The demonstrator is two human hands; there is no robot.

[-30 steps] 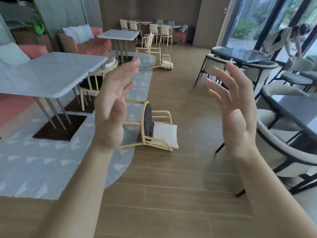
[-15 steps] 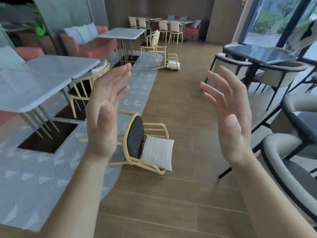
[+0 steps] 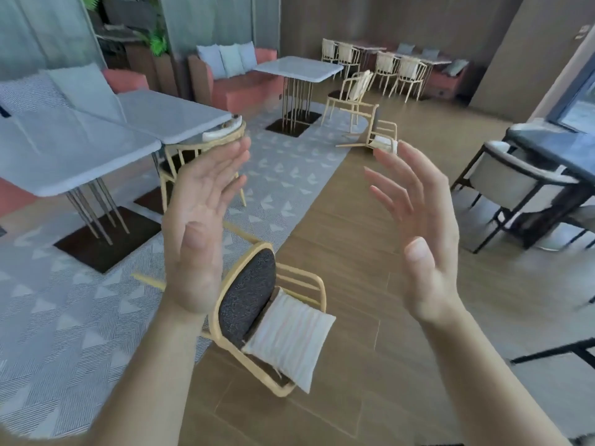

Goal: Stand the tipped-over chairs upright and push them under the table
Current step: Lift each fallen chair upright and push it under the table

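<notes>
Looking down through the head camera, I see both of my hands raised with palms facing each other, fingers spread and grasping nothing: the left hand [image 3: 199, 233] and the right hand [image 3: 415, 233] hang in the air well apart, above the floor. Between and below them lies the nearer tipped-over chair [image 3: 257, 317], on its side with its dark round seat pad facing left, its pale wooden frame resting on the floor and a striped white cushion [image 3: 289, 339] leaning against it. It straddles the edge where the grey patterned rug [image 3: 64, 317] meets the brown plank floor [image 3: 354, 236]. To the left stands the grey-topped table [image 3: 70, 149] on thin metal legs with a dark square base, and an upright chair [image 3: 199, 149] of the same kind is tucked at its far side. Farther along the rug, a second tipped-over chair [image 3: 376, 133] lies beside another upright one, near a white table [image 3: 299, 67]. Salmon sofas [image 3: 244, 88] with pale cushions line the back wall; dark tables with grey-padded chairs [image 3: 515, 185] fill the right side.
</notes>
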